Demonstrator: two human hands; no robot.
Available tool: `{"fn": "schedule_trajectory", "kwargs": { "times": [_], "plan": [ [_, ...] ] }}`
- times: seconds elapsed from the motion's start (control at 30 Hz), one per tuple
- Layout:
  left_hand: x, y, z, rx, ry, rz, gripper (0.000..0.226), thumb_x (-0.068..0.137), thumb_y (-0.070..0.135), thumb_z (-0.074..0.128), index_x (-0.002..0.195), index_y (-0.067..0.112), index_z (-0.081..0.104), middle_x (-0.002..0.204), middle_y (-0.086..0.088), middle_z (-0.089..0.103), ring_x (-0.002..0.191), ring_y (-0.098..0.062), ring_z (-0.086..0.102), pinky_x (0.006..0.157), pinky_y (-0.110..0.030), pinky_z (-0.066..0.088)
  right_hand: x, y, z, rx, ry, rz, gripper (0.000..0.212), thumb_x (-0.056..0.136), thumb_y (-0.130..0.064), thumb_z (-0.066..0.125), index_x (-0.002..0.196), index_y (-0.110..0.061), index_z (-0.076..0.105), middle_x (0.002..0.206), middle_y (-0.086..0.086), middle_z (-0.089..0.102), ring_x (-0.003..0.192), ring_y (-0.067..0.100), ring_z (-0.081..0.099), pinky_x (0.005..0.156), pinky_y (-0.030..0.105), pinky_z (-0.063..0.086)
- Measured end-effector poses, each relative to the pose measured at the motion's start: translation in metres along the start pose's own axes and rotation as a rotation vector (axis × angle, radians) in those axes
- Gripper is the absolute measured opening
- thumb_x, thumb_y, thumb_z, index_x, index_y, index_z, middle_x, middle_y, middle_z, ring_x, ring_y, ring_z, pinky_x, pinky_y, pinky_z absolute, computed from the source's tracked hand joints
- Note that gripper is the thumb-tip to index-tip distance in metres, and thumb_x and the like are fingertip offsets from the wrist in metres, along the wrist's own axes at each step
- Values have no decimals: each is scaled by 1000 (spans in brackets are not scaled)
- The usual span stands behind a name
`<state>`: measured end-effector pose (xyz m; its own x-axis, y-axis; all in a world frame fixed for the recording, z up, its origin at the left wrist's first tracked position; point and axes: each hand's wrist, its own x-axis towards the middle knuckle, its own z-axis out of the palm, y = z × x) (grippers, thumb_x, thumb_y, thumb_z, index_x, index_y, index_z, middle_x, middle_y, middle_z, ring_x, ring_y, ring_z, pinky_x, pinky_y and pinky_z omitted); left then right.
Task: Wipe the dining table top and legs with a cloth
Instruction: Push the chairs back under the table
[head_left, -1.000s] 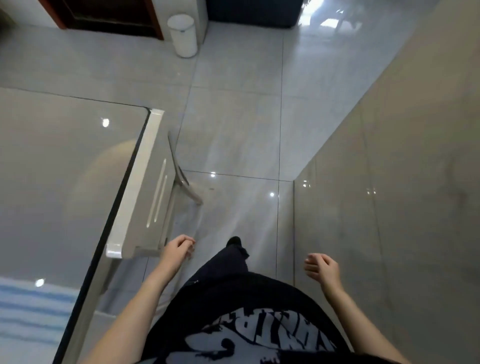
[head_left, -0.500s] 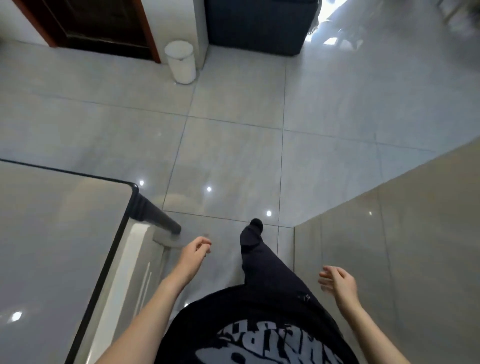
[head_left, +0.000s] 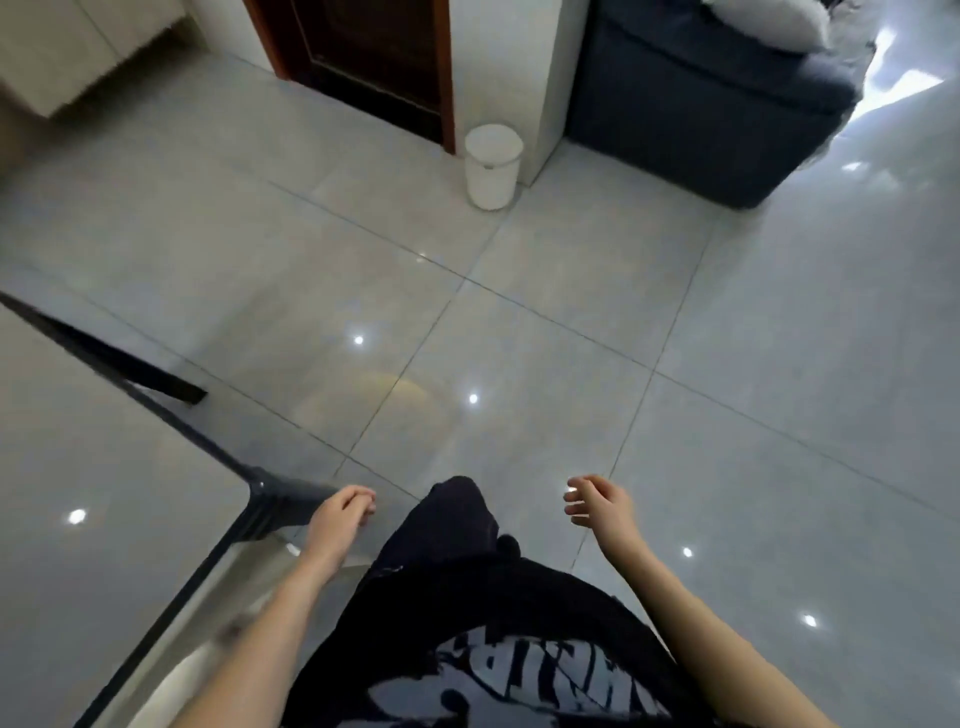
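both hands loose and empty beside the table corner

the left hand (head_left: 337, 519) hangs with its fingers loosely curled, thumb near the fingertips, gripping nothing. the rounded corner of the glass dining table (head_left: 104, 519) lies just to its left, near but apart from it, and the top spreads away further left. a dark table leg (head_left: 166, 387) slants out over the floor well ahead of that hand and to its left. the right hand (head_left: 597, 506) is also loosely curled and holds nothing; it sits well apart from the table, with the person's dark trouser leg (head_left: 457, 525) between the two hands. far ahead of both hands, across the glossy tiled floor (head_left: 519, 322), stand a white bin (head_left: 491, 166), a dark wooden door (head_left: 374, 62) and a dark blue sofa (head_left: 701, 114).
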<state>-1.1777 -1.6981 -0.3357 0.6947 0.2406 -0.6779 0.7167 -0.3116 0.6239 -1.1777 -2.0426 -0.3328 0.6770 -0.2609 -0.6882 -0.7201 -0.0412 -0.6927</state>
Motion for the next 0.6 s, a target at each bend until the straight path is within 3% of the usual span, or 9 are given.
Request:
{"fn": "schedule_trajectory", "kwargs": {
  "times": [0.1, 0.37, 0.53, 0.6],
  "plan": [
    [32, 27, 5, -49, 59, -40, 24, 96, 11, 49, 81, 19, 66, 82, -4, 67, 76, -22, 61, 68, -30, 44, 49, -38, -1, -21, -20, 3, 18, 96, -11, 51, 92, -2, 66, 83, 15, 66, 71, 26, 62, 62, 30, 49],
    [156, 156, 15, -82, -15, 8, 24, 98, 10, 46, 83, 16, 64, 84, -6, 66, 78, -22, 59, 68, -27, 46, 167, -130, -30, -27, 117, 71, 16, 96, -6, 50, 93, 5, 62, 81, 17, 62, 68, 29, 59, 64, 35, 47],
    [221, 242, 15, -40, -45, 97, 20, 78, 37, 49, 78, 26, 66, 76, 4, 70, 73, -18, 62, 77, -37, 48, 225, -211, -31, -49, 144, 45, 19, 97, -4, 46, 92, 3, 63, 86, 21, 63, 72, 34, 59, 68, 37, 48],
    [242, 269, 14, -42, -36, 113, 16, 83, 31, 51, 77, 26, 66, 75, 4, 68, 71, -17, 61, 74, -34, 47, 248, -247, -25, -49, 134, 37, 19, 98, -5, 46, 92, 3, 63, 86, 20, 63, 75, 35, 60, 69, 38, 49]
  ]
}}
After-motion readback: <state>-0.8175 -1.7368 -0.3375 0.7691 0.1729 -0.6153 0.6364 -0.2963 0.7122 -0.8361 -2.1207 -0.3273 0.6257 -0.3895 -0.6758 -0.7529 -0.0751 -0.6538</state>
